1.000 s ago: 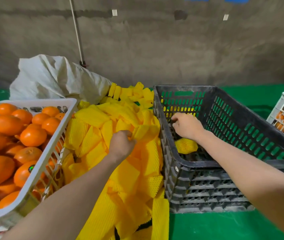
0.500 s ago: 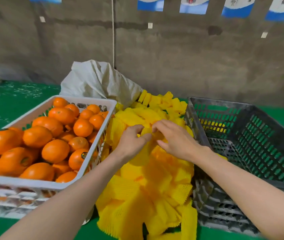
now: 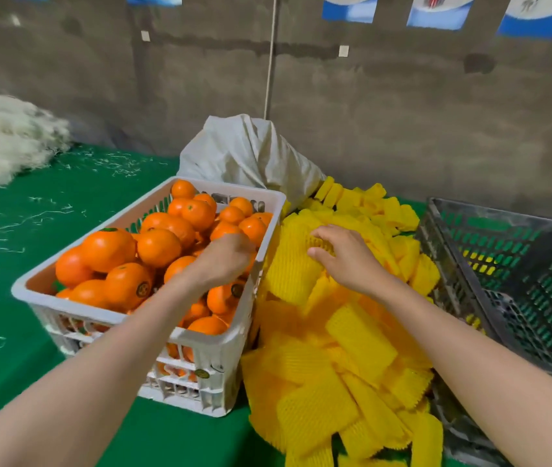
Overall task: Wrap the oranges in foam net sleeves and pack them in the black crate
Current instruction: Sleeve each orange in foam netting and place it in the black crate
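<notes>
- By my judgement the person is fetching one fruit and one sleeve together. The sleeve is needing to come away alone, so pinching its edge and shaking off any neighbours is serving best.
- The left hand (image 3: 225, 259) is reaching down among the oranges (image 3: 158, 247) in the white crate (image 3: 207, 345). Its fingers are dipping out of sight under the knuckles, so I cannot tell whether they are gripping a fruit.
- The right hand (image 3: 348, 264) is pinching a foam net sleeve (image 3: 296, 274) between thumb and curled fingers, atop the pile of sleeves (image 3: 358, 338) lying beneath and beyond it.
- The black crate (image 3: 503, 215) is standing to the right of that hand, on the green counter (image 3: 49, 230).
</notes>
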